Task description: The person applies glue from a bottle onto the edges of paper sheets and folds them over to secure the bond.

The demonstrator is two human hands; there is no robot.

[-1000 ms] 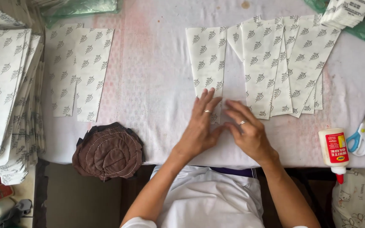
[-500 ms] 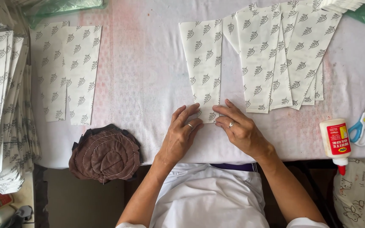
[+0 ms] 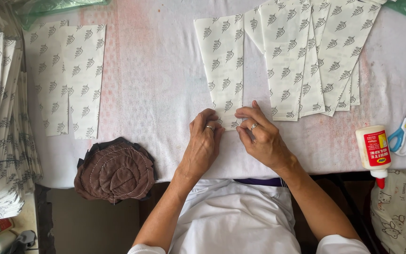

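The left hand [image 3: 204, 141] lay palm down on the white cloth-covered table [image 3: 151, 94], its fingers curled onto the near end of a single leaf-printed paper piece [image 3: 222, 66]; the right hand [image 3: 259, 136] met it from the three o'clock side, fingertips pinching and pressing that same bottom edge. Neither hand was clenched or lifted away: both grasped and flattened the paper's lower end, which looked like a fold being creased. The piece itself stretched from the hands toward twelve o'clock, flat on the cloth.

Judging by the layout, the work was mid-run. At one to two o'clock from the hands a fan of overlapping printed pieces [image 3: 306, 61] waited or had been handled; whether their ends were already folded could not be told. At ten o'clock two more flat sheets [image 3: 69, 75] lay side by side, and at nine o'clock, by the table edge, a tall stack of the same paper [image 3: 1, 117] stood. A glue bottle [image 3: 373, 150] and blue-handled scissors [image 3: 402, 134] rested untouched at three o'clock, so gluing of this piece appeared not yet done. A brown stitched cloth pad [image 3: 114, 170] sat at eight o'clock.
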